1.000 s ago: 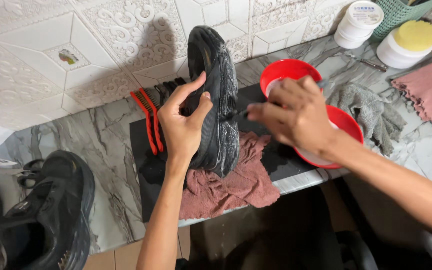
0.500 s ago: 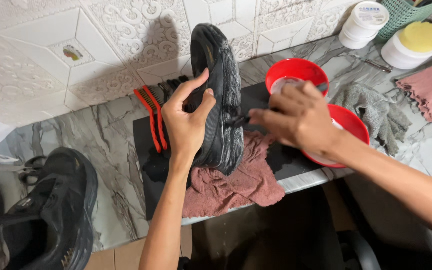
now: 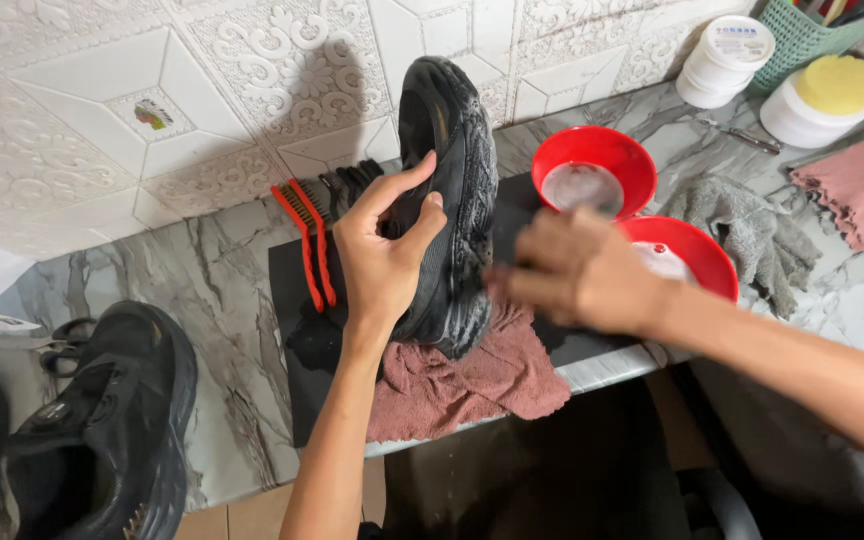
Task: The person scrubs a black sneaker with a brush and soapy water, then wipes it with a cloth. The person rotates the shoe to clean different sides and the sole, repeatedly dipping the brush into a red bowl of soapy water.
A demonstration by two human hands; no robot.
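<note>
The left hand clasps an upright black shoe; the blurred right hand touches its side, grip unclear. Two white tubs stand behind.

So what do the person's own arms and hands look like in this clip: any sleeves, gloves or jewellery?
Both arms are bare along all of their visible length: no sleeves show. The left hand wears no glove, ring or watch, and its short, unpainted nails are visible. The right hand is motion-blurred, so fine detail is hard to tell, but it appears ungloved too, with no wristband or watch visible on the forearm.
</note>
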